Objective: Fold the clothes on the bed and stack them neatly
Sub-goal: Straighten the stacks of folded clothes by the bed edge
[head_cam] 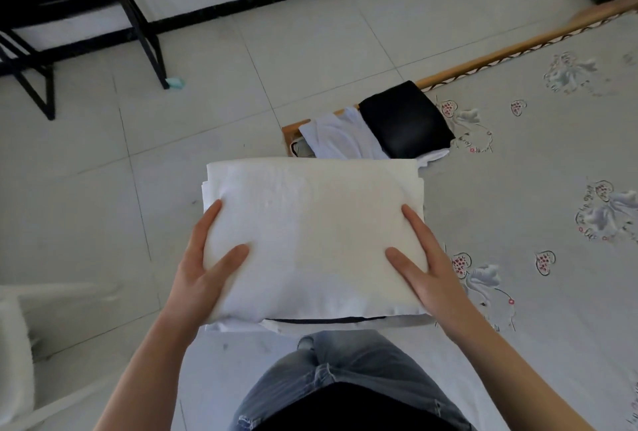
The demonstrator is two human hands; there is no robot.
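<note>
Hands [203,268] [428,271] grip folded white garment [310,230] at both sides.

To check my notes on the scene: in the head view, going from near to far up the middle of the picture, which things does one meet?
Blue jeans → folded white cloth, held at its sides in the grip of the left hand and the right hand → crumpled white garment → folded black garment → wooden bed edge → tiled floor.
</note>
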